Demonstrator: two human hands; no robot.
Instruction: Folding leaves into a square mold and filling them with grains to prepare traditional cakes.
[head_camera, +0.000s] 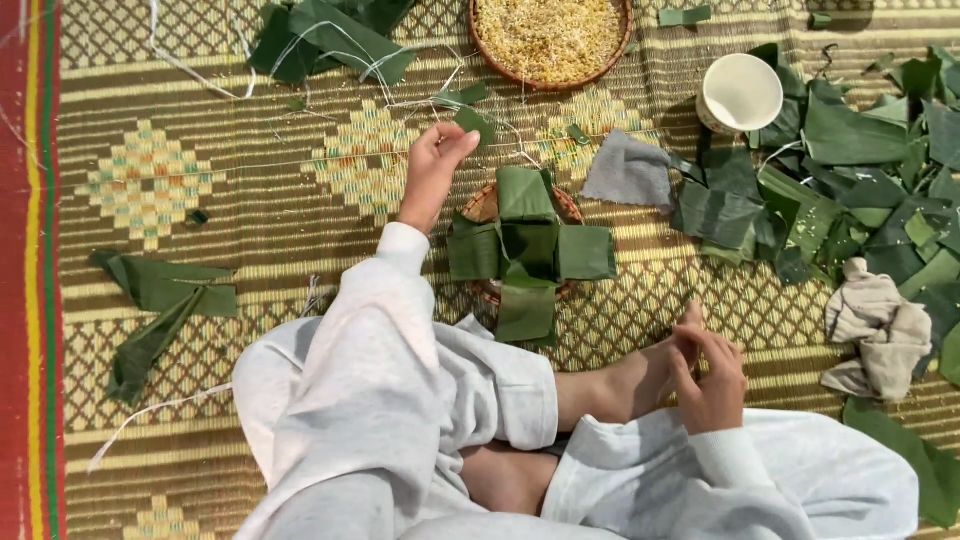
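Fingers, left hand: curled loosely, tips pinched together above the mat; a thin white string runs close by, can't tell if it is gripped.
Fingers, right hand: bent, resting against the person's own bare foot; nothing held.
Leaf cross: folded green leaf strips laid in a plus shape, centre square overlapped, sitting on a small round woven mould whose rim shows at upper left and right. Just right of the left wrist, touching neither hand.
Mat: woven straw, yellow-green diamond pattern, red stripe down the left edge; carries everything.
Rice basket: round woven tray of pale grain, top centre, well apart from both hands.
Bowl: white, tilted on its side, upper right, at the edge of the leaf pile.
Leaf pile: loose dark green cut leaves, right side of mat.
Grey cloth: flat, between leaf cross and leaf pile.
Beige rag: crumpled, right, near the right hand.
Spare leaves: long folded pieces, left of the knee; more with white strings at top left.
Posture: seated cross-legged, pale grey sleeves and trousers.
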